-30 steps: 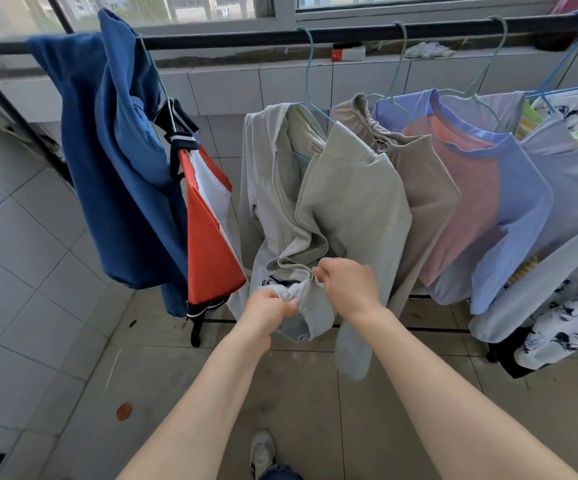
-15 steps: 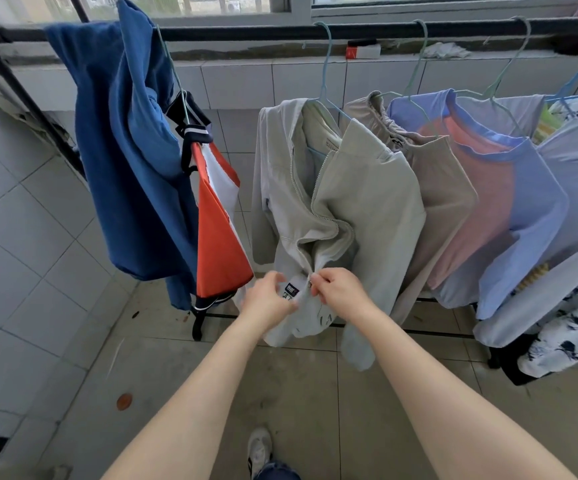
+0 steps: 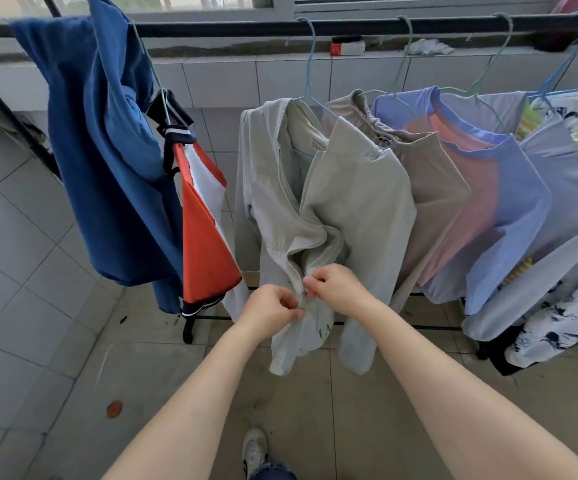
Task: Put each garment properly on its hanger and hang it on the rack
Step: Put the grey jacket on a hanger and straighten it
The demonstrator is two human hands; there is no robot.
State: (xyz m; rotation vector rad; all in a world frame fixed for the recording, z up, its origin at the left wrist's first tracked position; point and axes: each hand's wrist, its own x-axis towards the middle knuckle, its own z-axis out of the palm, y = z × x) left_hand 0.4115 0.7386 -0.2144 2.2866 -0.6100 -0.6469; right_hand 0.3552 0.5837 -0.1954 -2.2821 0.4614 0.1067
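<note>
Most garments already hang on the rack bar [image 3: 246, 28]; pale grey zip jacket [image 3: 346, 216] is on its light blue hanger [image 3: 310, 77], between orange-white top [image 3: 204, 237] and beige garment [image 3: 432, 188]. Left hand [image 3: 270, 310] pinches the hem, right hand [image 3: 336, 289] pinches the zipper near the bottom. Zipping looks barely started; blue garment [image 3: 107, 150] is only draped over the bar, likely left to hang.

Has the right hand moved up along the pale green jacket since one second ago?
Yes. The right hand now pinches higher on the pale green jacket, nearer its collar, having risen from the hem.
</note>
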